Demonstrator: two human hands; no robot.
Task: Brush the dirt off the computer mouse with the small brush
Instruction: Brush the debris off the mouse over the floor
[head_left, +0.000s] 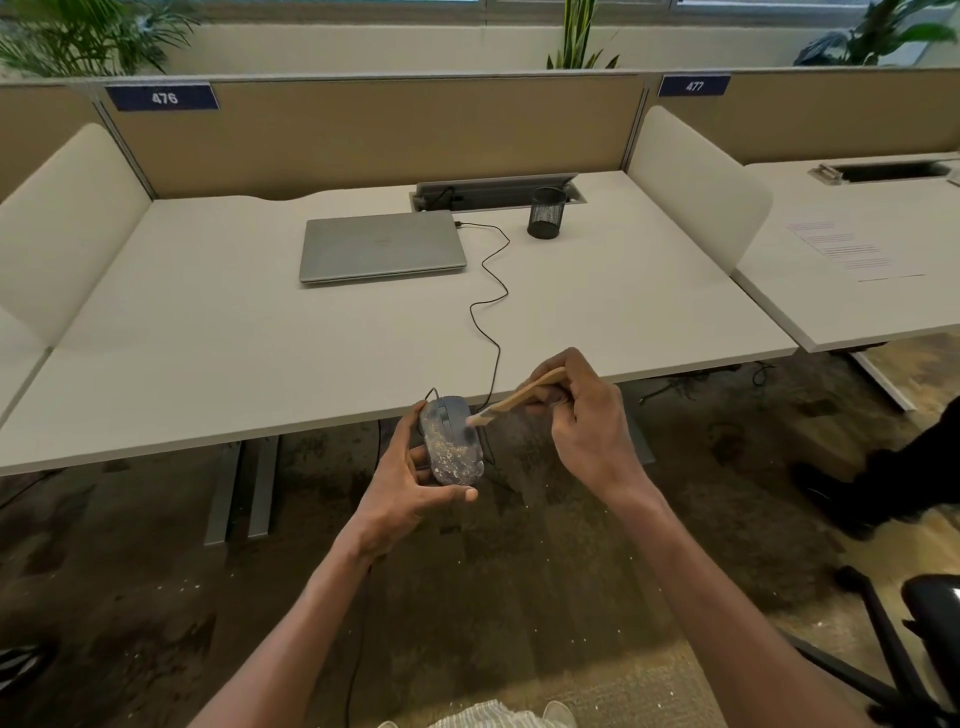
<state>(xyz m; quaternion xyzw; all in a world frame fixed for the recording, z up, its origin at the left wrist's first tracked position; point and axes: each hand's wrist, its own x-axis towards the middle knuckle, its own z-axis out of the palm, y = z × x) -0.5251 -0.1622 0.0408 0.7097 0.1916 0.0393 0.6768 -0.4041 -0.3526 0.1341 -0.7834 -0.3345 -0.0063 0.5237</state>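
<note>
While the left hand (410, 486) hides the mouse's (451, 441) underside, brush (511, 399) bristles blur.

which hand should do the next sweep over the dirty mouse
Right. The right hand already grips the brush, bristles at the mouse; the left hand is busy holding the mouse.

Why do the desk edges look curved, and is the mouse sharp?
Head view: the wide-angle lens bows the desk edges; light is soft and even, with no hard shadows; the mouse and brush are slightly soft, yet the dirt shows.
</note>
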